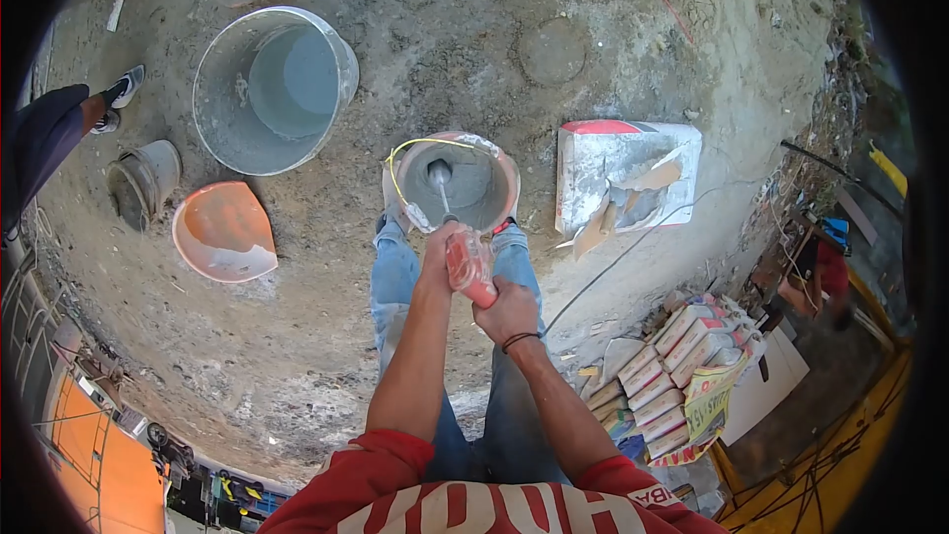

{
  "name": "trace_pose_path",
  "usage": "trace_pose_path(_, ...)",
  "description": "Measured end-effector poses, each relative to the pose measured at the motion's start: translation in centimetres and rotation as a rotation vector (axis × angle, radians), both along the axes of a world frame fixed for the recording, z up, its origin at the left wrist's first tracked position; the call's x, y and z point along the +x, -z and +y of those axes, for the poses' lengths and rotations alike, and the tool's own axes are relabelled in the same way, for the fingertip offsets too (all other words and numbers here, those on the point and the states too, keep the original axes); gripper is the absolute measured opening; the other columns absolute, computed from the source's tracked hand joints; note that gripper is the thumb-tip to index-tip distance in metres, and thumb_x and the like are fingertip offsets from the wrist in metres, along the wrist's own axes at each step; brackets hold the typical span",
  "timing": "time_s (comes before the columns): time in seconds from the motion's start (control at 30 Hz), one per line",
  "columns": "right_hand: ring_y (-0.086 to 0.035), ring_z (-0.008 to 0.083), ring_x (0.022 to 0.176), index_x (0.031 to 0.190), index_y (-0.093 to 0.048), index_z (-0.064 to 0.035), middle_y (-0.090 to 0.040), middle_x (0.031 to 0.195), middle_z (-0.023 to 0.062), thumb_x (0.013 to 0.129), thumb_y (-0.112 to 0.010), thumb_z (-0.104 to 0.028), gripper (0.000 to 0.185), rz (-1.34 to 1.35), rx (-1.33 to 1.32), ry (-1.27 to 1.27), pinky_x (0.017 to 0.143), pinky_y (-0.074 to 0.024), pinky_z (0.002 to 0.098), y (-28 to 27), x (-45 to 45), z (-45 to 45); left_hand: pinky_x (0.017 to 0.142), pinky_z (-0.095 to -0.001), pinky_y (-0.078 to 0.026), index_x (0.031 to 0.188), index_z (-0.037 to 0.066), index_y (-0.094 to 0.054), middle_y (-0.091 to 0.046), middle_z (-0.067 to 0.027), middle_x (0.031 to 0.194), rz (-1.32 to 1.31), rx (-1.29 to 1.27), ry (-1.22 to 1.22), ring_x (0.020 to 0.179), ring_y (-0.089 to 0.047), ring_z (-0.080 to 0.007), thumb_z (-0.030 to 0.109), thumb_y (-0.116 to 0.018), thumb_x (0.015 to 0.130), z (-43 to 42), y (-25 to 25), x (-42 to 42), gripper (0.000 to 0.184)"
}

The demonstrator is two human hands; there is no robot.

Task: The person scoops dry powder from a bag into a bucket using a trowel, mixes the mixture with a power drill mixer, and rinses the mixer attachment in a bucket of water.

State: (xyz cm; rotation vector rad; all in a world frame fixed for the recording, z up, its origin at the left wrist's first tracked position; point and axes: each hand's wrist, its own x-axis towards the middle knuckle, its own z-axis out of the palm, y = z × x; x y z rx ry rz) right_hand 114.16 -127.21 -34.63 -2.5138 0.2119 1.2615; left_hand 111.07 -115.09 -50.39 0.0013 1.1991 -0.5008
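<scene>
A red, dust-covered power drill (469, 265) is held in both hands over a bucket (510, 176) between my feet. My left hand (439, 249) wraps round the drill's front left side. At its rear, my right hand (508, 311) is closed on the handle. A metal mixing shaft (443, 186) runs from the drill down into wet grey mix (476, 198) in the bucket. The bucket has a yellow-edged wire handle (397, 160) lying over its left rim. What the shaft's tip looks like is hidden in the mix.
A large tub of water (213, 124) and a cut orange container (225, 227) stand left. An opened cement bag (583, 173) lies right, near a dark cord (603, 269). Stacked bags (672, 361) sit lower right. Another person's leg (59, 143) shows at far left.
</scene>
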Motion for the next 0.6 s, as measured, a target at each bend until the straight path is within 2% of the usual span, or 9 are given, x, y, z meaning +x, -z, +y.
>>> trace_pose_path(0.07, -0.072, 0.0470, 0.083, 0.089, -0.072, -0.0028, -0.073, 0.086, 0.0264, 0.076, -0.077, -0.027, 0.028, -0.006, 0.001, -0.006, 0.079, -0.0578, 0.0536, -0.3, -0.1, 0.2, 0.063, -0.0490, -0.061, 0.097, -0.002, -0.064, -0.068, -0.0176, 0.086, -0.009, 0.047, 0.014, 0.072, -0.070, -0.0354, 0.026, -0.067, 0.086, 0.1, -0.3, -0.9, 0.031)
trace_pose_path(0.17, -0.073, 0.0458, 0.092, 0.095, -0.073, -0.0047, -0.075, 0.092, 0.0271, 0.079, -0.075, -0.030, 0.030, 0.105, -0.050, -0.077, 0.083, -0.0581, 0.0550, -0.6, -0.7, 0.2, 0.063, -0.0488, -0.061, 0.097, -0.003, -0.064, -0.068, -0.0186, 0.085, 0.015, 0.067, 0.009, 0.072, -0.070, -0.0362, 0.027, -0.067, 0.086, -0.5, -0.3, -2.0, 0.033)
trace_pose_path(0.37, -0.073, 0.0461, 0.089, 0.097, -0.074, -0.0044, -0.074, 0.089, 0.0268, 0.080, -0.075, -0.029, 0.030, 0.071, -0.122, -0.074, 0.082, -0.0583, 0.0549, -1.0, -0.7, -1.2, 0.064, -0.0497, -0.061, 0.101, -0.007, -0.065, -0.068, -0.0200, 0.086, -0.054, -0.127, -0.010, 0.071, -0.069, -0.0364, 0.030, -0.067, 0.087, -2.8, 0.5, -1.3, 0.040)
trace_pose_path(0.6, -0.073, 0.0464, 0.084, 0.096, -0.073, -0.0040, -0.074, 0.086, 0.0261, 0.079, -0.077, -0.027, 0.029, -0.019, -0.144, -0.014, 0.079, -0.0578, 0.0550, -0.7, -0.3, -1.2, 0.067, -0.0475, -0.061, 0.100, -0.007, -0.065, -0.068, -0.0215, 0.083, 0.055, -0.089, 0.052, 0.070, -0.069, -0.0354, 0.033, -0.065, 0.088, -3.5, 1.9, 0.0, 0.041)
